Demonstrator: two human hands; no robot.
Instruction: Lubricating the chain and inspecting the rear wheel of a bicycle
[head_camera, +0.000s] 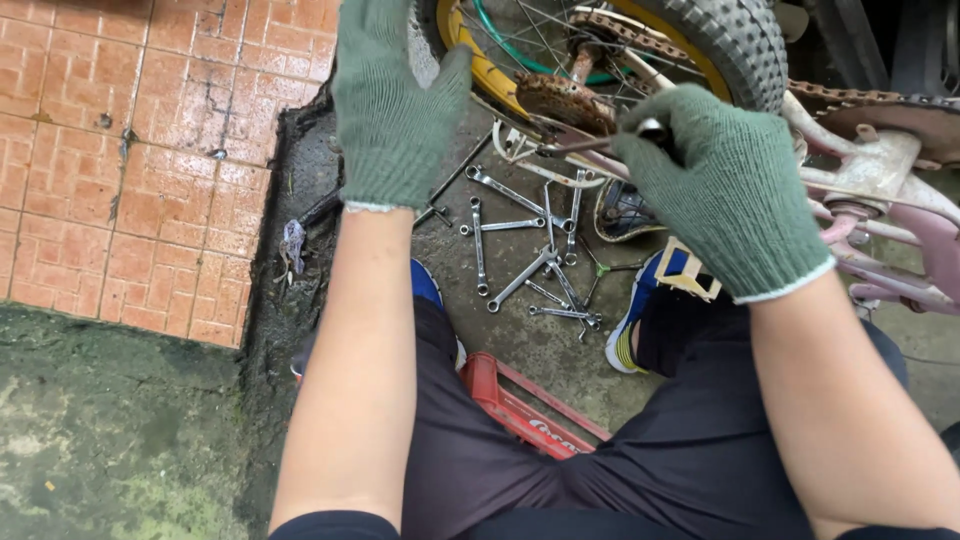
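A: What is shown at the largest scale?

B: A concrete floor (520, 340) is shown, bordered at the left by red brick paving (130, 170). An upturned pink bicycle frame (900, 170) is seen at the upper right, with its rear wheel (720, 40), yellow-rimmed and knobbly-tyred, at the top.

A: How are the hands placed?

B: Both are covered by green knitted gloves. The left hand (395, 110) is laid against the wheel's rim and tyre, fingers curled over it. The right hand (730, 185) is clamped on a dark-handled tool (600, 143), whose metal end is directed at the rusty sprocket (565, 100) by the hub.

A: And the smaller items?

B: A rusty chain (840, 97) is run along the frame. A red crate (520, 405) is seen between the knees. Several wrenches (530, 260) are scattered on the floor below the wheel, between two blue shoes (640, 310).
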